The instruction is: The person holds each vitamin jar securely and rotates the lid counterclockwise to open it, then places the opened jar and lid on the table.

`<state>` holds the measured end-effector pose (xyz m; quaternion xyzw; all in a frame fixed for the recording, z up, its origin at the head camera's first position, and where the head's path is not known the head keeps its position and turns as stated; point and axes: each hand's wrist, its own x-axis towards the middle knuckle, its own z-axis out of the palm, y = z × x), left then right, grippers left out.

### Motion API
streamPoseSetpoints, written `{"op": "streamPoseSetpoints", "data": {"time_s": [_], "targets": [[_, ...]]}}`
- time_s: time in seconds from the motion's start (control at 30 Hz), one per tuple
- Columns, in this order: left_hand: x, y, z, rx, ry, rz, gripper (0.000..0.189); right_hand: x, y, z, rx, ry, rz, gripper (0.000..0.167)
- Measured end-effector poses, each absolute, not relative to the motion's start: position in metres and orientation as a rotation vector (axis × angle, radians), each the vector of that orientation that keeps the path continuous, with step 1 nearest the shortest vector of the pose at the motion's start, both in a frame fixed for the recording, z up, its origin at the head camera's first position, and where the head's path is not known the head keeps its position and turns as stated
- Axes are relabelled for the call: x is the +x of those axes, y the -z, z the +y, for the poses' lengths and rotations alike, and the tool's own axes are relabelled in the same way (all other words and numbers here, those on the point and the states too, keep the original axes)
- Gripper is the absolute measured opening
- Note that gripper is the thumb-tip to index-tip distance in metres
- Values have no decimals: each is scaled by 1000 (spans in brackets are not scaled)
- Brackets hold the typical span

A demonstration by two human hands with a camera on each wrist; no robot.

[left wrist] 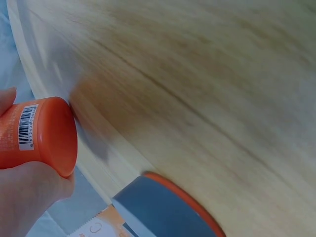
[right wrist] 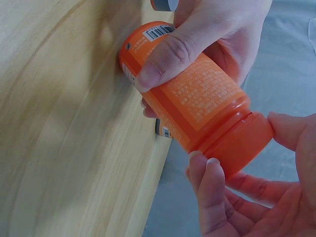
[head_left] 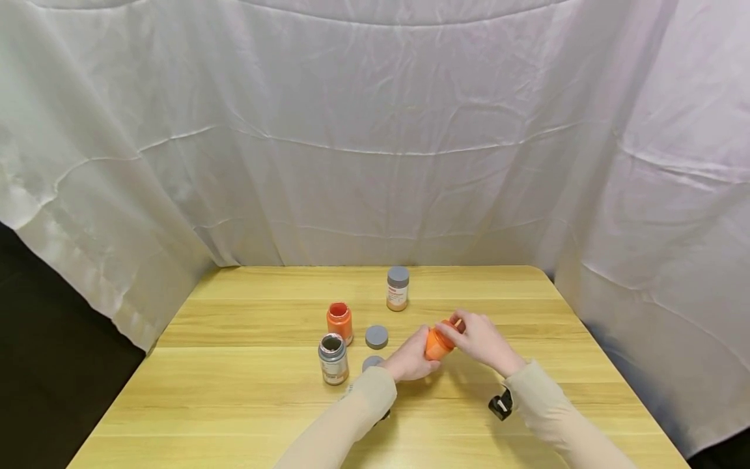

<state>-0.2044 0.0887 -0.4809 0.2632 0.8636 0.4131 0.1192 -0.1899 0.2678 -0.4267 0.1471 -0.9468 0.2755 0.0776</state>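
A person's left hand grips the body of an orange plastic bottle with a printed label, the thumb laid across its side. The right hand pinches the bottle's smooth orange round lid, thumb on one side and fingertips on the other; the lid sits at the neck. The bottle is between both hands, tilted over the pale wood-grain bench, its lid end leaning toward one o'clock in the head view. A white barcode patch shows near its base.

With the bottle as the clock's centre and twelve at the far edge, an upright jar with a grey lid and a white label is at eleven. At nine lies a loose grey round lid, and beyond it stands an uncapped orange jar, reddish-orange inside its mouth. Between eight and nine are a second grey lid, partly hidden by the left arm, and farther out an uncapped grey jar with a pale label, dark inside, just beside the orange jar.

Both arms wear beige sleeves; a small black device is at the right wrist. A whitish draped curtain hangs behind the bench.
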Motion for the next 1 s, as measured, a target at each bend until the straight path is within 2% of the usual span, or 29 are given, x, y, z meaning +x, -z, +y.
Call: {"op": "streamPoseSetpoints", "data": {"time_s": [0.23, 0.73, 1.0], "targets": [[-200, 476, 87, 769, -1210, 2537, 47, -189, 428, 271, 522, -837, -2821, 26], [-199, 474, 86, 766, -1242, 2520, 47, -193, 430, 280, 711, -926, -2843, 29], [-202, 479, 86, 774, -1254, 2510, 46, -195, 428, 285, 828, -904, -2844, 38]]}}
